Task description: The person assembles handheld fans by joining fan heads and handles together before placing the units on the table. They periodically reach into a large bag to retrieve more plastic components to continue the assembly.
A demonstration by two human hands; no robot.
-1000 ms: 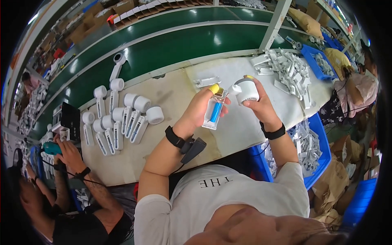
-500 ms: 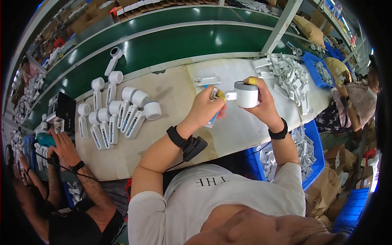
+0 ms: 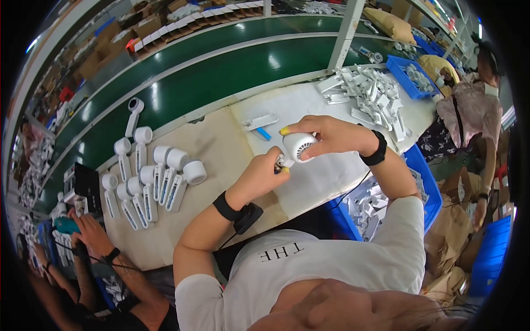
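My right hand [image 3: 331,136] is closed around a white handheld fan head [image 3: 298,147], its vented grille turned partly toward me. The head's short neck meets my left hand [image 3: 259,175], whose fingers are closed on a fan handle part [image 3: 280,162]. Most of that part is hidden by the fingers; a little white and some dark, metallic bits show. Yellow wraps cover some of my fingertips. Just beyond my hands, a white handle shell [image 3: 261,121] lies on the table, with a slim blue piece [image 3: 264,134] beside it.
Several white fans [image 3: 178,159] lie grouped on the table's left. A pile of white shells [image 3: 375,96] sits at right, near a blue bin [image 3: 411,76]. Another blue bin [image 3: 436,204] stands below the table edge. A green conveyor [image 3: 221,77] runs behind. A co-worker's hand [image 3: 91,234] holds a teal tool at left.
The fan head has been lowered and turned from upright to grille toward me, and its neck now meets the part in my left hand. The whole view has shifted a little.
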